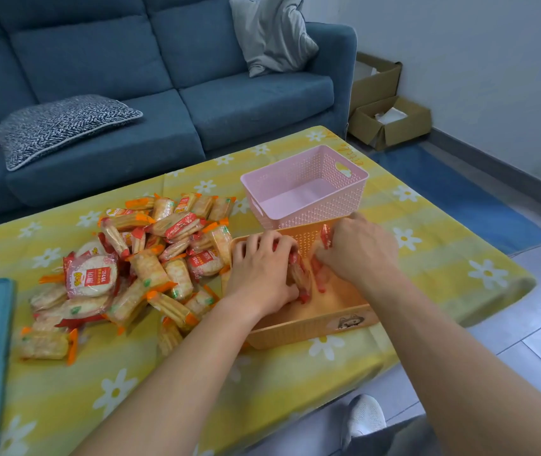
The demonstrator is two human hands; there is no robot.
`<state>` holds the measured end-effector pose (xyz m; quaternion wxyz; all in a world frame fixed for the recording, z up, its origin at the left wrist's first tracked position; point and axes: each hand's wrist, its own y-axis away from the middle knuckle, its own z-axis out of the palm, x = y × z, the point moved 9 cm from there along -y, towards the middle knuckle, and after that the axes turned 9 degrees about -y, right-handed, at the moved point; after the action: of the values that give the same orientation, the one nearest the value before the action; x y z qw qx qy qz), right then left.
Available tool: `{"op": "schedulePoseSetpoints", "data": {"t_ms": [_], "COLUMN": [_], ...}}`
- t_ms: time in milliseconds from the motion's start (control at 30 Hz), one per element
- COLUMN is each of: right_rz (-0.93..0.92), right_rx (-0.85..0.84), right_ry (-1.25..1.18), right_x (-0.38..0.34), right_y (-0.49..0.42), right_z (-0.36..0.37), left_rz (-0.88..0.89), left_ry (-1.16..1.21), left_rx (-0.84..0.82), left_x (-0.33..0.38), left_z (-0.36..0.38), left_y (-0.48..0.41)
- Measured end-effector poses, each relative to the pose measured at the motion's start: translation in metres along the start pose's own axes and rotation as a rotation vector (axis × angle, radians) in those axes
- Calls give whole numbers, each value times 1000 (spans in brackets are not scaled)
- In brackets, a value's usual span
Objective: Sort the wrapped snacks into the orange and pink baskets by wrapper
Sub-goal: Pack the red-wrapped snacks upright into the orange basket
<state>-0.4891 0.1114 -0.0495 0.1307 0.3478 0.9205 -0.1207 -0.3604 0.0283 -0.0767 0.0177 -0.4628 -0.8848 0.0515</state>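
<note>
Head view: the yellow table (pixel 427 245) has bare cloth at 3 o'clock, out to its edge. The big snack pile (pixel 137 258) lies at 9 o'clock. The pink basket (pixel 328 205) sits at 12 o'clock, just behind the orange basket (pixel 311 327). Inside that, the left hand (pixel 260 274) and right hand (pixel 359 250) both curl round red-wrapped snacks (pixel 302 279).

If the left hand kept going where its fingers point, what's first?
Probably the far wall of the orange basket, just beyond the left hand; the pink basket stands behind it.
</note>
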Motion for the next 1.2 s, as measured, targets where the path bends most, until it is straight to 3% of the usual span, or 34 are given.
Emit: {"op": "schedulePoseSetpoints", "data": {"t_ms": [167, 300, 367, 567, 733, 933, 1067, 1200], "right_rz": [-138, -197, -192, -150, -145, -98, 9, -27], "right_rx": [-141, 23, 14, -70, 4, -331, -254, -75], "right_ry": [-100, -20, -37, -280, -452, -440, -471, -297], "right_x": [-11, -13, -13, -21, -28, -47, -44, -77], "right_y": [2, 4, 5, 9, 9, 24, 21, 20], "right_z": [-9, -34, -29, 8, 3, 34, 22, 1], "left_rz": [-19, -37, -49, -60, -62, -28, 44, -93], "left_ry": [-21, -25, -38, -99, -120, -22, 127, 201], "left_rx": [21, 34, 48, 93, 110, 84, 97, 244], "left_x": [2, 2, 2, 9, 6, -1, -10, -66], "left_z": [0, 2, 2, 0, 1, 0, -20, -49], "left_y": [0, -1, -2, 0, -1, 3, 18, 49]}}
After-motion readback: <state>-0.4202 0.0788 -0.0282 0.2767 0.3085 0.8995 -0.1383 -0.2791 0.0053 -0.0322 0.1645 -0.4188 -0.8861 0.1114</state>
